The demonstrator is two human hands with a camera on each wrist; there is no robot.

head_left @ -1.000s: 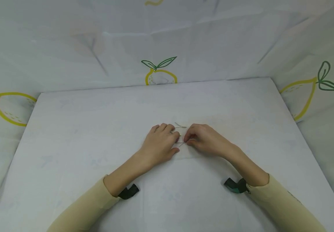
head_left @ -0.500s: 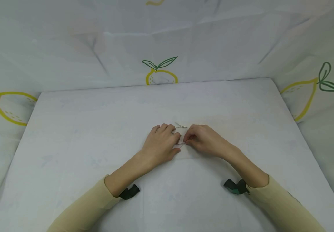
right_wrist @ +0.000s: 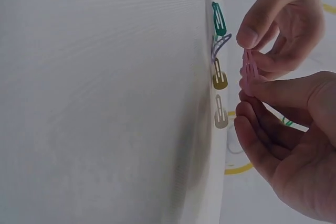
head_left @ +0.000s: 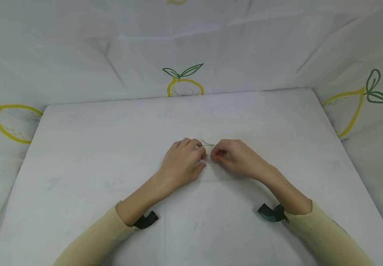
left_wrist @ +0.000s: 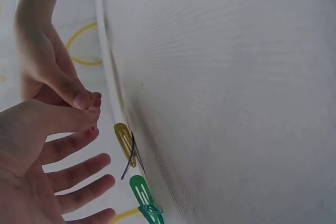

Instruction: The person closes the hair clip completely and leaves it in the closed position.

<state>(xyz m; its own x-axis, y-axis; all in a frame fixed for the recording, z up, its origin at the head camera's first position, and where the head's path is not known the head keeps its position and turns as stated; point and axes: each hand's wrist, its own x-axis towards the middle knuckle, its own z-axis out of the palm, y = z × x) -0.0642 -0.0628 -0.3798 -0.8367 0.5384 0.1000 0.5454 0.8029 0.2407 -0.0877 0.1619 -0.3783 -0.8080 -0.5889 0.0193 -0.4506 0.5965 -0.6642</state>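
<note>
**Pink clip (right_wrist: pixel 249 71) sat between left hand (head_left: pixel 182 160) and right hand (head_left: pixel 236 158)**

White counter (head_left: pixel 111 140); lemon-print cloth (head_left: pixel 251 55) hung past far edge and sides. Clip slim, slotted, held mid-counter; long axis left-right, roughly along far edge, tip end unclear. Each grip was nearly closed, thumb and finger pinching one end.

Head cam: high up, looks fwd + down, farthest off, gets most of table (head_left: pixel 88 159), back curtain (head_left: pixel 238 62), L hand (head_left: pixel 182 160) + R hand (head_left: pixel 234 157). L wrist cam: low, v close, looks across table w/ frame turned sideways, table fills R side. R wrist cam: same but turned opp way, table on L. Wrist views share both hands, green clip (left_wrist: pixel 138 182) + gold clip (left_wrist: pixel 124 139); head view shares hands w/ both
</note>
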